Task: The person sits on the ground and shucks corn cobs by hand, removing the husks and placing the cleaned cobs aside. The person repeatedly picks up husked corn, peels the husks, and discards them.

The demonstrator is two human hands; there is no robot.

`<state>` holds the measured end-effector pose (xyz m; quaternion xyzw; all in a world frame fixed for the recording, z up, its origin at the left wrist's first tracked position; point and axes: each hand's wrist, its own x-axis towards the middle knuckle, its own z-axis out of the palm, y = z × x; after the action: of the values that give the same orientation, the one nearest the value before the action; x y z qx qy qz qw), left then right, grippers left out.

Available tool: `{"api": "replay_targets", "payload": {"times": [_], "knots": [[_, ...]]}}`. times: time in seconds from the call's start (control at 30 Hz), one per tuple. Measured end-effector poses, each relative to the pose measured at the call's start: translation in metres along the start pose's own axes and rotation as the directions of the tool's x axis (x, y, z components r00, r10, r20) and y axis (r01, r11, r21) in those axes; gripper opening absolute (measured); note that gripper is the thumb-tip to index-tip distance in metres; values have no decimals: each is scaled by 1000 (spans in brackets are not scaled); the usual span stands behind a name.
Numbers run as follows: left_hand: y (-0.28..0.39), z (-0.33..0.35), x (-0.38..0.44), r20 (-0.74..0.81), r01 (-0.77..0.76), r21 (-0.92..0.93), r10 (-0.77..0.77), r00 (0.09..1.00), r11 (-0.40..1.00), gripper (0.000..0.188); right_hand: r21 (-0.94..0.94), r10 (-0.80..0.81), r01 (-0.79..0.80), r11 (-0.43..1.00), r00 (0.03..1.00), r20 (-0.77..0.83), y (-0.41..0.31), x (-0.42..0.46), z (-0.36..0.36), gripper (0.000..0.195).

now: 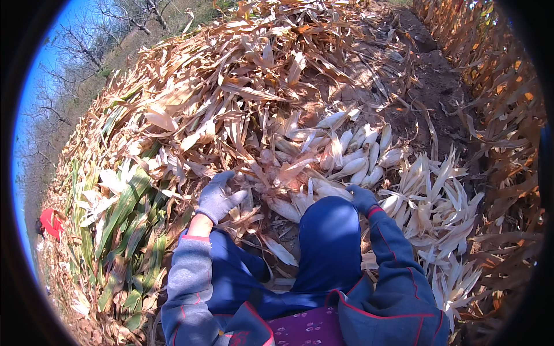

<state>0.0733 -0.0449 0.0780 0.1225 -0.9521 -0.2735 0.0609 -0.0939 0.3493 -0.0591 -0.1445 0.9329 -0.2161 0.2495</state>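
My left hand [217,200], in a grey glove, hovers over dry husks and leaves by my left knee. Its thumb stands away from the fingers and nothing shows in its grasp. My right hand [362,199], gloved too, is beside my raised right knee. Its fingertips are close to a husk-covered ear of corn [331,190]; the knee partly hides that spot, and whether they grip it I cannot tell. Ahead of both hands lies a pile of corn ears in pale husks [352,165], with brown corn silk [288,175] at its left.
Dry corn stalks and leaves [242,78] are heaped ahead and left, with greener leaves [125,212] nearer. Loose pale husks [428,203] lie at right, beside bare soil [441,91] and standing dry corn [497,78]. Something red [52,223], possibly another person's clothing, shows far left.
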Motion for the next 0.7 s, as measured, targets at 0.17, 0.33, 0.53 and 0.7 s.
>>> {"api": "replay_targets", "payload": {"times": [0.17, 0.33, 0.53, 0.7], "knots": [[12, 9, 4, 237, -67, 40, 56, 970, 997, 99, -144, -527, 515, 845, 848, -56, -118, 13, -75, 60], [-4, 19, 16, 149, -222, -68, 230, 962, 973, 101, 78, -732, 729, 680, 668, 135, -231, 10, -89, 66], [-13, 0, 18, 237, 41, -9, -38, 971, 999, 67, 318, -749, 704, 635, 662, 29, -252, 34, -52, 71], [-37, 16, 21, 42, 234, -193, -230, 972, 953, 57, 841, -337, 253, 478, 937, -91, -242, 56, -35, 64]]}}
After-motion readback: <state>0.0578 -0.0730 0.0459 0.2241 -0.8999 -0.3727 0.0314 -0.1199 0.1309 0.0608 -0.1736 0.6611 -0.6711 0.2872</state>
